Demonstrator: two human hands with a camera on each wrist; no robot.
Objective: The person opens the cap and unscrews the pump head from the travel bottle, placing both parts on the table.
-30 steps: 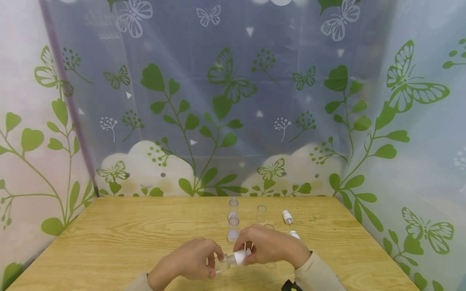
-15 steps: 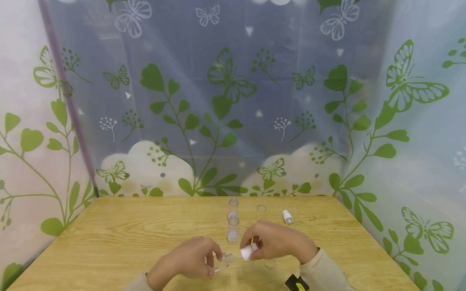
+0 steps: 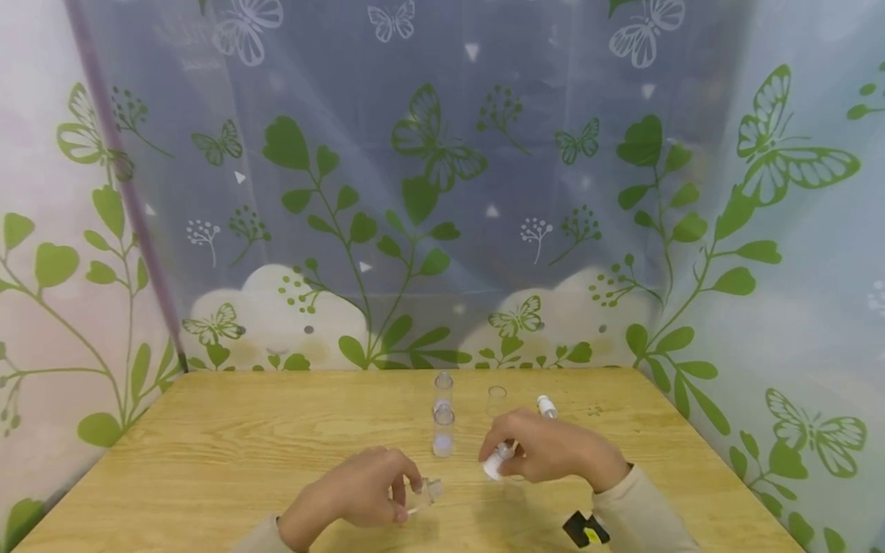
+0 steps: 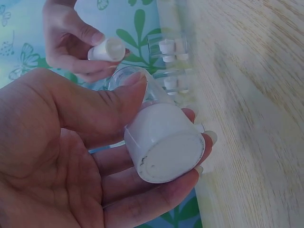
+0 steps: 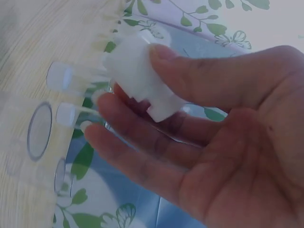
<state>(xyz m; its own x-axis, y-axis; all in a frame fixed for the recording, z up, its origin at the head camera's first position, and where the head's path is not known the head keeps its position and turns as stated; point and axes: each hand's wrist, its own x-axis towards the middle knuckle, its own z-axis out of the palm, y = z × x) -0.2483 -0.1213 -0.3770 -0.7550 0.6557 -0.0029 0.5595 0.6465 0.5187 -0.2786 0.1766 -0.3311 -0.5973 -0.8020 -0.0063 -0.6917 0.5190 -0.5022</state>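
Observation:
My left hand (image 3: 369,489) holds a small clear bottle (image 3: 432,490) low over the table, its open neck toward the right. In the left wrist view the thumb and fingers grip the bottle's clear wall, and its white base (image 4: 166,145) faces the camera. To the right, my right hand (image 3: 556,448) pinches a white pump top (image 3: 495,464) between thumb and fingers, apart from the bottle. The right wrist view has this white pump top (image 5: 137,66) under the thumb, with the other fingers extended below it.
Two clear bottles stand in a row, a nearer one (image 3: 443,434) and a farther one (image 3: 443,390). Right of them stands a clear cap (image 3: 497,401). Another white pump top (image 3: 546,406) is behind the right hand. A black object with a yellow mark (image 3: 586,529) lies near the right sleeve.
The white pump top came away from the bottle's neck and moved right with my right hand, turning downward. My left hand has stayed nearly in place with the bottle.

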